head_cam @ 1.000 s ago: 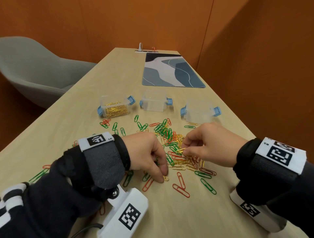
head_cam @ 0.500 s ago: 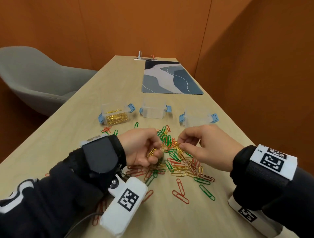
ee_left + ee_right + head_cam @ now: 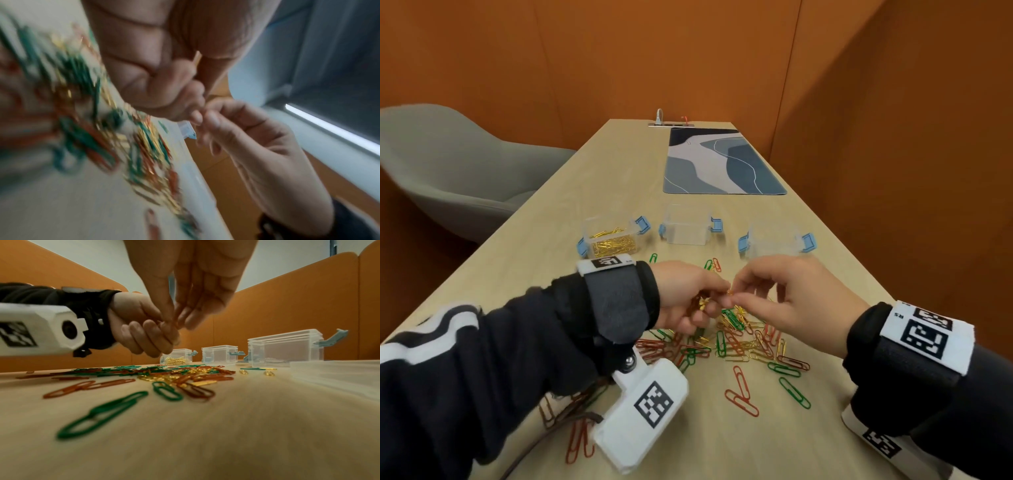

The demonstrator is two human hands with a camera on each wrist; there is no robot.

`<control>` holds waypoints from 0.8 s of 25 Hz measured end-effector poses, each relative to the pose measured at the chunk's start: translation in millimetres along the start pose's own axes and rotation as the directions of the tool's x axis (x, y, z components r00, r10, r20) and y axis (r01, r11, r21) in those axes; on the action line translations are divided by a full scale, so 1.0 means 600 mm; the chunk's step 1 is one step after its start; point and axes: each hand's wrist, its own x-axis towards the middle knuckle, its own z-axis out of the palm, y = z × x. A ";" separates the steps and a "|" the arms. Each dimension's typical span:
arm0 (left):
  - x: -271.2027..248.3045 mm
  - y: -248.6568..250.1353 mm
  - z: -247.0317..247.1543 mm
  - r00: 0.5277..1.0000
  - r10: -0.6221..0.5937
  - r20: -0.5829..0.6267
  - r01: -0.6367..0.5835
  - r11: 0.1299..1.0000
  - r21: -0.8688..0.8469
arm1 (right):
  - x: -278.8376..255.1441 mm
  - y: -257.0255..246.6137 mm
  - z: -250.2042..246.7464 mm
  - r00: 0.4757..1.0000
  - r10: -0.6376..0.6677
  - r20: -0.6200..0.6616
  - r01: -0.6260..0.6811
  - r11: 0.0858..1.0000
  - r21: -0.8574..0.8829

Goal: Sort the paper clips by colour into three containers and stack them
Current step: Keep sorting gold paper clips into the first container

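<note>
A pile of red, green and gold paper clips (image 3: 736,339) lies on the wooden table (image 3: 722,445) in front of three clear containers with blue latches. The left container (image 3: 613,240) holds gold clips; the middle container (image 3: 687,229) and the right container (image 3: 775,241) look empty. Above the pile my left hand (image 3: 690,301) is curled round a small bunch of gold clips (image 3: 702,303). My right hand (image 3: 784,301) meets it fingertip to fingertip and pinches a gold clip (image 3: 730,292) between thumb and forefinger. The left wrist view is blurred.
A blue and white patterned mat (image 3: 719,164) lies further back on the table. A grey chair (image 3: 448,171) stands at the left. Orange walls close in behind and on the right. Loose red and green clips (image 3: 741,394) are scattered near the front edge.
Both hands have risen off the pile and come together. The left hand, which was picking at the table, now holds gold clips, and the right hand has brought a gold clip to it.
</note>
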 end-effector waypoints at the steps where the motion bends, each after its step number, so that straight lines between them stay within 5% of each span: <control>1: -0.002 0.002 -0.003 0.996 0.066 -0.058 -0.053 0.978 0.204 | -0.002 0.001 -0.002 0.995 0.063 0.078 -0.059 0.997 -0.048; 4: -0.008 0.005 -0.003 0.939 0.343 -0.001 -0.216 0.594 0.775 | -0.004 0.005 -0.001 0.945 0.171 0.280 -0.113 0.971 -0.212; 6: -0.010 0.007 0.010 0.912 0.380 0.156 -0.305 0.372 0.876 | -0.001 0.005 0.002 0.932 0.195 0.307 -0.121 0.962 -0.244; 8: -0.005 0.007 0.019 0.900 0.375 0.221 -0.324 0.240 0.915 | 0.001 0.005 0.004 0.929 0.195 0.315 -0.118 0.962 -0.245; 15: -0.016 0.002 -0.019 0.933 0.350 0.078 -0.181 0.273 0.945 | 0.002 0.011 0.006 0.918 0.199 0.342 -0.126 0.967 -0.224; 20: -0.018 0.003 0.025 0.922 0.381 0.076 -0.198 0.291 0.936 | 0.001 0.008 0.004 0.914 0.236 0.330 -0.155 0.955 -0.254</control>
